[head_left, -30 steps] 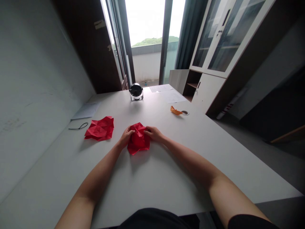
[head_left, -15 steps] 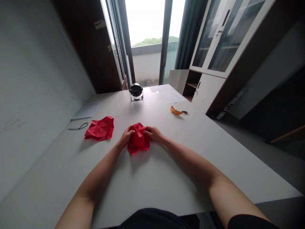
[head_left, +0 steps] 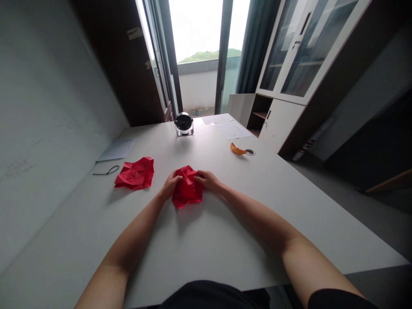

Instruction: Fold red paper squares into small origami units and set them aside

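Note:
A creased sheet of red origami paper (head_left: 187, 193) is held between my two hands, just over the middle of the white table. My left hand (head_left: 171, 183) grips its left edge, thumb on top. At the right edge, my right hand (head_left: 207, 180) pinches it the same way. Folds meet near the top of the sheet, between the thumbs; the fingers beneath are hidden. To the left lies a second red folded paper (head_left: 135, 174), opened out and crumpled with creases, touched by neither hand.
A black cable tie loop (head_left: 111, 170) and some white sheets (head_left: 116, 149) lie by the left wall. A small round fan (head_left: 184, 123) stands at the back. On the right are an orange paper boat (head_left: 237, 149), a cable hole (head_left: 250, 152) and printed papers (head_left: 233, 129).

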`<state>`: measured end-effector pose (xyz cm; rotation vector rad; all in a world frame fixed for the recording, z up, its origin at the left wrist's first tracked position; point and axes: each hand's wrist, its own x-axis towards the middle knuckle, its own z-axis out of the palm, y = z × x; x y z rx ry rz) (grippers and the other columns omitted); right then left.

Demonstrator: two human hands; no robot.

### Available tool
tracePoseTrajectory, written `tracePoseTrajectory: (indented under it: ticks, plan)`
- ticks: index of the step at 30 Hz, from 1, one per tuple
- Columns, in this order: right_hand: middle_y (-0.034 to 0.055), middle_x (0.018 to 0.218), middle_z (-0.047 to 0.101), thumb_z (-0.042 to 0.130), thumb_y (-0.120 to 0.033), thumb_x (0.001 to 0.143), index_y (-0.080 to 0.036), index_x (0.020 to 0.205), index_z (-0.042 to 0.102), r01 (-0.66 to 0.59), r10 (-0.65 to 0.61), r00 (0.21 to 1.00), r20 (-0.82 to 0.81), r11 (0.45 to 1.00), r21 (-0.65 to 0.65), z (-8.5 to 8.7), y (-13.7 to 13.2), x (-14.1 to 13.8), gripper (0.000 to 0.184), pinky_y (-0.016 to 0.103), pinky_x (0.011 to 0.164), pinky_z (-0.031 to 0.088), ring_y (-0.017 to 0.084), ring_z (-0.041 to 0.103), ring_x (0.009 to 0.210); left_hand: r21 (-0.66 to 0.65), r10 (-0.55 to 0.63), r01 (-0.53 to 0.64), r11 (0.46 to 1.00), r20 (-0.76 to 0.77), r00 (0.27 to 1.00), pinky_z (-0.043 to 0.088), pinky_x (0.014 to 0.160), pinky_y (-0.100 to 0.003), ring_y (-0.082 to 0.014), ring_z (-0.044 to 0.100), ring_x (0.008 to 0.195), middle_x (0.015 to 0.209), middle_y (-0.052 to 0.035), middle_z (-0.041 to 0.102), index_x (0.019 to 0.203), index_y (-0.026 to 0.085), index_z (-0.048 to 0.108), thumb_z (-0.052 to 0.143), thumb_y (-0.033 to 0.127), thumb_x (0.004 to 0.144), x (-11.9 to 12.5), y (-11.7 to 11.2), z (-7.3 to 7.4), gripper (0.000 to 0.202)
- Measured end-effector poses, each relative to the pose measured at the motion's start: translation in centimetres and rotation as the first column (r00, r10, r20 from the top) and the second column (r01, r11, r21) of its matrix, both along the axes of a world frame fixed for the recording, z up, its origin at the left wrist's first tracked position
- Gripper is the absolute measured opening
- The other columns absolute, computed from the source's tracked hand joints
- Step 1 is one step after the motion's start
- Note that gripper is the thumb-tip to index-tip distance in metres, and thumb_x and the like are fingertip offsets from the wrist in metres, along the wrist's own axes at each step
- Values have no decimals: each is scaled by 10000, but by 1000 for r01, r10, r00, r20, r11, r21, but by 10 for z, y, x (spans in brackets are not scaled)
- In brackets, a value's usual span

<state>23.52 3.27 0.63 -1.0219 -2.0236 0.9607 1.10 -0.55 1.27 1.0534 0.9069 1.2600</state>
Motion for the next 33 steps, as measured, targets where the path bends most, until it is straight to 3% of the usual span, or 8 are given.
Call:
tracePoseTrajectory:
  ticks: [33]
  plan:
    - [-41, 650, 509, 558, -468, 838, -191, 734, 554, -8, 7, 1000, 14, 999, 51, -7, 5, 1, 296, 252, 599, 321, 114, 397, 616, 16, -22, 22, 1000, -41, 999, 509, 760, -289, -178, 640, 808, 928, -31, 692, 1064, 172, 638, 705, 266, 748, -4, 5, -8, 336]
